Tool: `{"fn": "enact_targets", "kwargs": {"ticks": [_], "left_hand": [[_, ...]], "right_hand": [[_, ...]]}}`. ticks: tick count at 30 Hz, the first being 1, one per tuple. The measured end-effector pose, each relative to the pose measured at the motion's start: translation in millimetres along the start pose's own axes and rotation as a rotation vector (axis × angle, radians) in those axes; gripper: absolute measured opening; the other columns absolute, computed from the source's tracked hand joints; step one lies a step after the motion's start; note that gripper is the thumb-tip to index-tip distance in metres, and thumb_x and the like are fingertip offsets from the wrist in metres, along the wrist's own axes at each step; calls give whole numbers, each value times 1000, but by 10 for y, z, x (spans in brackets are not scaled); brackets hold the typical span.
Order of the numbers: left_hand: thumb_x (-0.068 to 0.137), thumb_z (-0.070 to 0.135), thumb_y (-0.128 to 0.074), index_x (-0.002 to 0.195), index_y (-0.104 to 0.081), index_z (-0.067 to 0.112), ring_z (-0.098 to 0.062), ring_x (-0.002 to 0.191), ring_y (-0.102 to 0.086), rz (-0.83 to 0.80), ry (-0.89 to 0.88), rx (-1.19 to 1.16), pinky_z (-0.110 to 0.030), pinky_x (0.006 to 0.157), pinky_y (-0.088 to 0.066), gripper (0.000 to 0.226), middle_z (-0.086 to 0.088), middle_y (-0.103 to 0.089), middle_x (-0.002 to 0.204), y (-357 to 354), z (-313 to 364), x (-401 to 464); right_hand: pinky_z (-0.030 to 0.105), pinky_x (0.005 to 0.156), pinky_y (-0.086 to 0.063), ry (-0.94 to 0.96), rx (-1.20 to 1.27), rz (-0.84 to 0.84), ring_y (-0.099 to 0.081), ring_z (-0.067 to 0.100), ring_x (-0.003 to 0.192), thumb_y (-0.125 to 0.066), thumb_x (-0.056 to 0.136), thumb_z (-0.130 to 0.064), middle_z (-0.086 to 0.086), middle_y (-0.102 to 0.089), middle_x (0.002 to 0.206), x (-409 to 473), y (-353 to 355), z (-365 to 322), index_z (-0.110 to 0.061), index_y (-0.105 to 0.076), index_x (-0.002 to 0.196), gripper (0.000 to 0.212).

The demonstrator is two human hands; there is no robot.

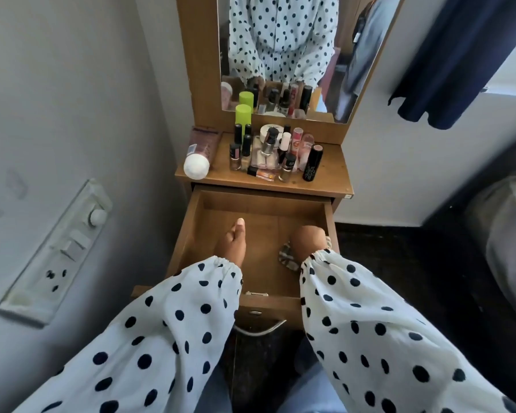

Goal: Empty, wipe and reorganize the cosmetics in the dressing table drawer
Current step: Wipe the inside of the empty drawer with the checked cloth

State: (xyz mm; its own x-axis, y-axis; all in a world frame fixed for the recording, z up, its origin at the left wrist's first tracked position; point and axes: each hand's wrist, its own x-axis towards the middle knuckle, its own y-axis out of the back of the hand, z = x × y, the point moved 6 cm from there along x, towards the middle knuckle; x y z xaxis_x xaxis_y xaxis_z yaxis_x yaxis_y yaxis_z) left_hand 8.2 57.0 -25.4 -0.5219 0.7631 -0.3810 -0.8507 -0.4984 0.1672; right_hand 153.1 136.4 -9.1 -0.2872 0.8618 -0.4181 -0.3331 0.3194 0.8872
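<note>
One cloth (pixel 288 257) under R fingers (pixel 307 238)

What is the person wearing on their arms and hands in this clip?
Both arms wear loose white sleeves with dark polka dots, gathered by elastic at the wrists. The left hand and right hand are bare: no gloves or rings visible.

Wore white sleeves (pixel 167 332) dotted with dark navy over a warm brown wooden drawer (pixel 259 210), with a cloth (pixel 288 259) striped grey, white and black at its right edge. Showed on the brown dressing table (pixel 337 171) a lime-green cap (pixel 243 113), a black tube (pixel 312 163), a white-capped mauve tube (pixel 201 150) at the left edge, beside grey walls (pixel 57 114) and a navy curtain (pixel 459 55).
</note>
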Motion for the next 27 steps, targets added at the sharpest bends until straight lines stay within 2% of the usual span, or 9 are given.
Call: {"fn": "enact_targets", "kwargs": {"ticks": [2,4,9,14,16,20,22,24,27], "left_hand": [[97,41,-27,126,-49,5,-27,122,-48,-8,-10,3,-20,89,-33,50,-8,-60,115,6,3,14],[97,41,-28,128,-47,6,-27,123,-47,-19,-10,5,-23,93,-30,51,-10,-56,125,-4,-11,6],[97,38,-33,127,-49,5,-29,122,-49,91,-149,24,-26,93,-32,47,-12,-54,130,116,145,-83],[98,30,-36,129,-50,11,-23,123,-48,219,-296,105,-22,93,-31,39,-9,-52,134,325,284,-82],[97,28,-37,128,-52,13,-21,122,-49,242,-345,114,-22,92,-32,37,-7,-53,133,377,318,-115],[97,26,-38,127,-53,17,-20,121,-49,272,-476,247,-23,94,-32,35,-6,-52,133,592,373,-99],[96,22,-40,127,-53,15,-23,120,-50,293,-510,309,-25,94,-33,34,-8,-51,132,747,389,-30],[95,15,-43,125,-54,10,-28,117,-51,311,-514,336,-26,92,-34,33,-13,-52,129,900,383,71],[93,12,-45,129,-49,9,-33,118,-50,294,-413,388,-33,95,-37,36,-16,-51,131,1091,311,293]], "right_hand": [[33,89,-47,-5,90,-113,-59,24,108,-50,91,-15,6,-62,115,-75,-100,-19,-8,-64,108,23],[31,87,-48,-10,128,-211,-60,24,106,-50,91,-13,6,-62,113,-204,-240,-49,-8,-63,110,24],[26,69,-48,-10,279,-236,-61,18,80,-58,82,-27,1,-61,80,-393,-369,32,-12,-64,83,16],[24,70,-45,183,757,-310,-58,17,77,-60,84,-27,16,-67,98,-438,-205,-201,2,-66,98,32],[17,63,-45,226,1014,-301,-57,14,71,-60,85,-21,12,-65,89,-445,-100,-276,2,-64,99,27],[17,63,-49,96,1323,-43,-64,15,79,-65,81,-14,11,-67,106,-260,86,-254,-7,-59,108,29],[21,73,-47,-114,1516,172,-61,16,90,-66,81,-12,10,-63,118,-161,95,-126,-8,-53,117,39],[25,77,-44,-345,1664,354,-56,15,89,-65,82,-12,10,-62,116,-123,35,15,-13,-51,108,30],[27,81,-41,-563,1736,481,-55,19,94,-60,85,-9,13,-59,117,-78,-64,131,-10,-46,114,31]]}}
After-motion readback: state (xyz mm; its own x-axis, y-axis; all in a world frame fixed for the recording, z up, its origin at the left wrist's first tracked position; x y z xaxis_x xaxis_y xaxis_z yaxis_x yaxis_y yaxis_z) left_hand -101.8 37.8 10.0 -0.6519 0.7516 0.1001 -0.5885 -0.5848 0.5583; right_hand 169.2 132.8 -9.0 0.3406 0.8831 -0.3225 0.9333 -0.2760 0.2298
